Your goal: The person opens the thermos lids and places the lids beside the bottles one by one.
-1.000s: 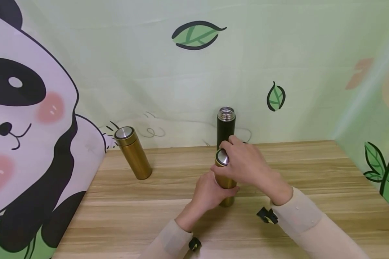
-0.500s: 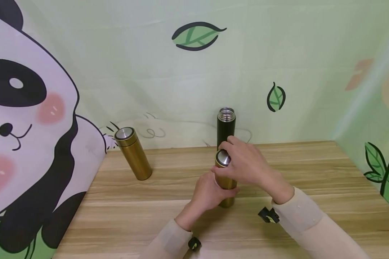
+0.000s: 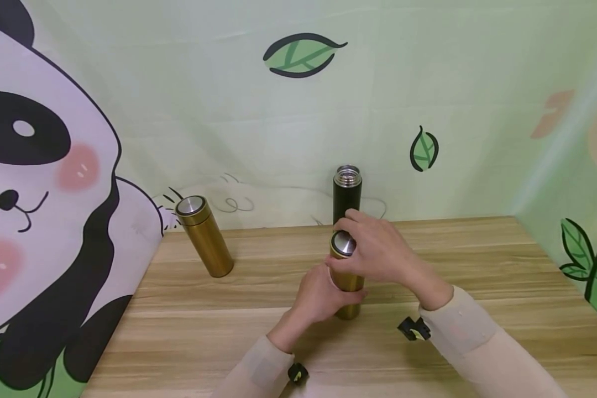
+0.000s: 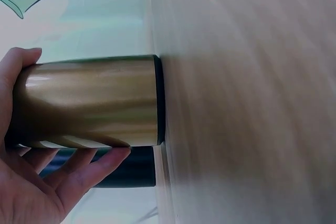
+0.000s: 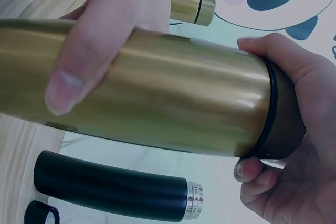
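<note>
A gold thermos [image 3: 348, 283] stands upright on the table in the head view. My left hand [image 3: 318, 296] wraps round its body, thumb across the near side. My right hand [image 3: 378, 249] grips its lid [image 3: 342, 242] from above, fingers on the far side and thumb on the near side; part of the silver top shows. In the right wrist view the lid [image 5: 286, 114] sits at the thermos's neck, with a dark ring between lid and body. Right behind it stands a black thermos [image 3: 347, 196] with its bare steel threaded mouth exposed, its lower part hidden by my right hand.
A second gold thermos [image 3: 206, 237] with its lid on stands at the left of the wooden table [image 3: 189, 331]. A small black lid [image 5: 42, 213] lies beside the black thermos's base in the right wrist view. A panda-printed cloth [image 3: 378, 83] hangs behind the table.
My right hand has turned slightly on the lid: its fingertips have moved a little left and its wrist a little right. My left hand and the thermoses keep their places.
</note>
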Demonstrator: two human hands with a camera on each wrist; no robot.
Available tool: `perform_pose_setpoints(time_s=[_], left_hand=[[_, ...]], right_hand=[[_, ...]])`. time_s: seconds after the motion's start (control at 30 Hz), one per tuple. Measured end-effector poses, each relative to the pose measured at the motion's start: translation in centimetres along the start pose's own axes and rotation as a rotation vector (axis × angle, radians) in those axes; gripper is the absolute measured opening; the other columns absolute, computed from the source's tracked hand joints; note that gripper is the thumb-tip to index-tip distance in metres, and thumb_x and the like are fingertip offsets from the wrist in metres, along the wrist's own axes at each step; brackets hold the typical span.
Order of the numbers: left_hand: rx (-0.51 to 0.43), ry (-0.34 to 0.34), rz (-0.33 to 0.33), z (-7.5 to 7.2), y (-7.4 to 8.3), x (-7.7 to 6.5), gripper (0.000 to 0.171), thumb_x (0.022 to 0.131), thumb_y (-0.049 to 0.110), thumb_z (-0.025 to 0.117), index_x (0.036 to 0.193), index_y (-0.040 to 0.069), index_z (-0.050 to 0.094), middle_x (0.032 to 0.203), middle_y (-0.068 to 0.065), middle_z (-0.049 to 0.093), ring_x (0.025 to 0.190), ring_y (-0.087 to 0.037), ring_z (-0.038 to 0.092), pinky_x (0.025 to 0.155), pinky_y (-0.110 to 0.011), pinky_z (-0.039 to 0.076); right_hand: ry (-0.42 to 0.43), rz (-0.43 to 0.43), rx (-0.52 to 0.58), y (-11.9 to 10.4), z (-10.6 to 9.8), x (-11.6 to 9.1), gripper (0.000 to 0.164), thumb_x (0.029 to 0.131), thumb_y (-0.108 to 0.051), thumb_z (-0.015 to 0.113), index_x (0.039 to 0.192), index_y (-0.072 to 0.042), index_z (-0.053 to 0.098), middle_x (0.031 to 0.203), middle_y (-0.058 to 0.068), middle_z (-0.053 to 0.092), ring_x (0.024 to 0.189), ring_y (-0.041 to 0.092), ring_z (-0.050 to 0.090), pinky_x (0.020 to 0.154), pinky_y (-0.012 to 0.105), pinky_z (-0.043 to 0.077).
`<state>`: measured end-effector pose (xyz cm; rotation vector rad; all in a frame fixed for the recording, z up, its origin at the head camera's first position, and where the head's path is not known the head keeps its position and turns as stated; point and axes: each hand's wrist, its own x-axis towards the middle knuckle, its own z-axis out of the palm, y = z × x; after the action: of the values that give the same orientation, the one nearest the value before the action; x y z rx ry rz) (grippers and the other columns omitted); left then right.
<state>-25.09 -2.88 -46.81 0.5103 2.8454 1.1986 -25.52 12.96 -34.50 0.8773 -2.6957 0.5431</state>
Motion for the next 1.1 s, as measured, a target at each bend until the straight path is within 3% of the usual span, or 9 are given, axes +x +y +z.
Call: perform_pose_setpoints(time_s=[0.43,0.7,0.9,1.1], left_hand=[[-0.017,-0.015,0.046,-0.18,-0.16,0.3,0.075,0.08,0.053,0.084,0.139,0.019,0.053,0.117,0.0,0.072,0.101,-0.014,0.067,0.086,-0.033,0.054],[-0.057,-0.052,0.049,-0.49,-0.4,0.4,0.065,0.08,0.056,0.084,0.129,0.021,0.06,0.113,0.003,0.072,0.099,-0.012,0.067,0.085,-0.032,0.055],[-0.058,-0.087,0.072,-0.73,-0.66,0.48,0.073,0.081,0.056,0.083,0.139,0.023,0.053,0.123,0.004,0.069,0.106,-0.014,0.067,0.091,-0.037,0.055],[-0.061,-0.094,0.087,-0.82,-0.67,0.52,0.075,0.081,0.055,0.084,0.139,0.021,0.051,0.122,0.003,0.069,0.104,-0.013,0.067,0.089,-0.035,0.055]], right_hand=[[-0.05,-0.008,0.077,0.48,-0.26,-0.01,0.049,0.08,-0.048,0.084,0.112,-0.015,0.07,0.097,-0.002,0.058,0.079,0.014,0.06,0.064,0.028,0.051],[-0.07,-0.007,0.139,0.75,-0.23,0.04,0.049,0.079,-0.047,0.086,0.116,-0.018,0.071,0.098,-0.004,0.057,0.082,0.013,0.06,0.067,0.028,0.052],[-0.098,-0.015,0.189,0.95,-0.35,0.06,0.051,0.078,-0.044,0.087,0.121,-0.022,0.071,0.1,-0.004,0.057,0.086,0.014,0.061,0.072,0.031,0.053],[-0.1,-0.006,0.173,0.96,-0.36,-0.01,0.056,0.079,-0.045,0.086,0.126,-0.02,0.069,0.104,-0.003,0.06,0.088,0.015,0.063,0.074,0.034,0.054]])
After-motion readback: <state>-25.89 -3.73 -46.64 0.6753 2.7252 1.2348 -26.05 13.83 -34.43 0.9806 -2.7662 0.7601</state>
